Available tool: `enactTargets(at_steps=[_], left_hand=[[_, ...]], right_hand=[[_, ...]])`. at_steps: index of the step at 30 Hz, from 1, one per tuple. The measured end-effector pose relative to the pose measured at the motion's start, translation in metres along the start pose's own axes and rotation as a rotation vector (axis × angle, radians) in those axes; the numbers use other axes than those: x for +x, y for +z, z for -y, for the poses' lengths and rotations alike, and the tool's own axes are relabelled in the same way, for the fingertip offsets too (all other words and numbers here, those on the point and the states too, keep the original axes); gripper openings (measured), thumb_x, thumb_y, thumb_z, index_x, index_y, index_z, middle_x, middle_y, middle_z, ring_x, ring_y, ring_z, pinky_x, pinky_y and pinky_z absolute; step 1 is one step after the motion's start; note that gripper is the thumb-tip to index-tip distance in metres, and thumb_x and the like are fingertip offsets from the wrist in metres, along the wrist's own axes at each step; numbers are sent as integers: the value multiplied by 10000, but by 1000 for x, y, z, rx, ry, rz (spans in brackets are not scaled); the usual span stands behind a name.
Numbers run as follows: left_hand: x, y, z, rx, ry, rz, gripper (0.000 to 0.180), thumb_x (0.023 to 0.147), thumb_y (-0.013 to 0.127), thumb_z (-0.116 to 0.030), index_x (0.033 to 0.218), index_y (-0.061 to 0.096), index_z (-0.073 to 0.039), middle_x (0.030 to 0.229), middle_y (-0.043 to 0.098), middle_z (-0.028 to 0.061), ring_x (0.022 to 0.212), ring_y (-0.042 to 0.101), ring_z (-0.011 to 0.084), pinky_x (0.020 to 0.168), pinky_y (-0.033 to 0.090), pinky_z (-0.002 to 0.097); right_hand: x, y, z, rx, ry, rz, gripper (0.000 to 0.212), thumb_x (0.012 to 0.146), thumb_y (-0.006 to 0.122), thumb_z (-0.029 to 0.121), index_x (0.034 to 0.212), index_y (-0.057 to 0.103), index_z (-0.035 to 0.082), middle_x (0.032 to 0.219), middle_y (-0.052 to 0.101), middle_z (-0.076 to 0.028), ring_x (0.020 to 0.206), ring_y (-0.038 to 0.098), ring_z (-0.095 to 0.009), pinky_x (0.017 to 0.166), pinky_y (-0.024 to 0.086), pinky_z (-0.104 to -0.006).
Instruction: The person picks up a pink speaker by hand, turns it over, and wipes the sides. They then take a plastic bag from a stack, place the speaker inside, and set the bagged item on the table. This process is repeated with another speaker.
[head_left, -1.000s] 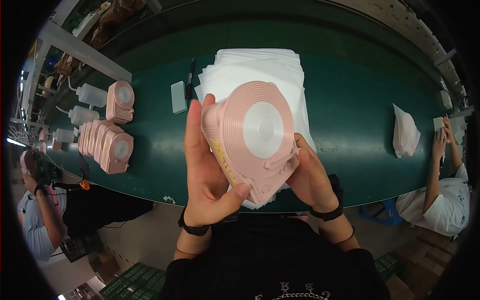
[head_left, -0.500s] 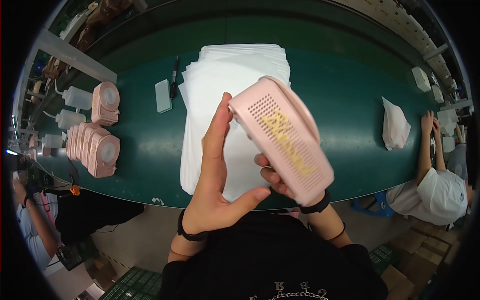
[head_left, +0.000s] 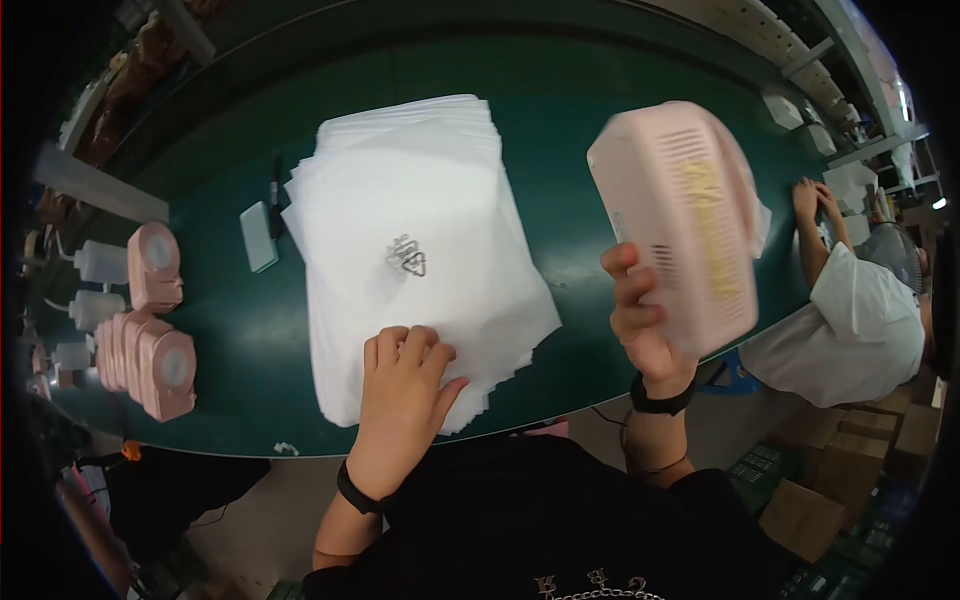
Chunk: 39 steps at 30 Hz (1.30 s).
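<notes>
My right hand [head_left: 645,320] holds up a pink plastic device [head_left: 690,230] with rows of vent slots and gold lettering, above the right part of the table; its exact kind is unclear. The device is slightly blurred, and my fingers wrap its lower left side. A thick stack of thin white sheets or bags [head_left: 410,190], with a dark printed mark on top, lies before me. On its near part rests my left hand [head_left: 405,380], fingers bent and thumb apart, with nothing visible in its grasp.
Several similar pink devices [head_left: 150,365] stand at the left, near white bottles [head_left: 100,262]. A pale flat case [head_left: 258,237] and a black pen [head_left: 276,190] lie beside the stack. At the right, a co-worker in a white shirt [head_left: 850,320] sits at the green table [head_left: 570,220].
My right hand has carried the pink device rightward, away from the stack. My left hand has come down from beside the device onto the white stack. The whole view has shifted.
</notes>
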<state>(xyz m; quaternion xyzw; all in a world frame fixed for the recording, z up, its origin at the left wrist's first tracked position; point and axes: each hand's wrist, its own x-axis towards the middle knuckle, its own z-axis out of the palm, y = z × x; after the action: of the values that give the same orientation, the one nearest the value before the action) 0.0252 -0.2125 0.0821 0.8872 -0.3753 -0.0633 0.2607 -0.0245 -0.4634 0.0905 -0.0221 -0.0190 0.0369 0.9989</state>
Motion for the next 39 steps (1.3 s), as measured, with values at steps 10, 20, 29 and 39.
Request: enactTargets(at_steps=[10,20,29,39], left_hand=[[12,21,-14,116,-55,38,261,663,707,-58,807,493,-20,869,445,121,815,422,294,732,351,372],[19,13,-6,-68,-64,-73,113,767,649,-38,764,556,27,751,502,133,714,493,264,638,410,328],[46,-16,10,-918,-227,-239,95,857,596,-38,868,618,54,830,585,38,741,529,96,675,426,220],[38,-6,2,-909,-153,-68,71,846,585,3,900,607,44,842,586,38,772,543,105,736,432,217]], right_hand=[[11,2,6,793,187,365,547,948,476,218,1385,246,-18,1019,542,-169,889,652,-247,874,532,-342],[8,-5,-9,714,114,246,510,922,499,215,1376,345,43,1100,548,-118,869,643,-207,893,496,-353],[-74,-56,-16,-453,-141,-39,749,831,615,437,1368,327,1,1426,312,-190,1031,562,-298,935,447,-400],[-36,-37,-23,-772,102,-169,1074,514,851,456,1316,371,-72,1135,585,-105,1061,561,-176,923,406,-267]])
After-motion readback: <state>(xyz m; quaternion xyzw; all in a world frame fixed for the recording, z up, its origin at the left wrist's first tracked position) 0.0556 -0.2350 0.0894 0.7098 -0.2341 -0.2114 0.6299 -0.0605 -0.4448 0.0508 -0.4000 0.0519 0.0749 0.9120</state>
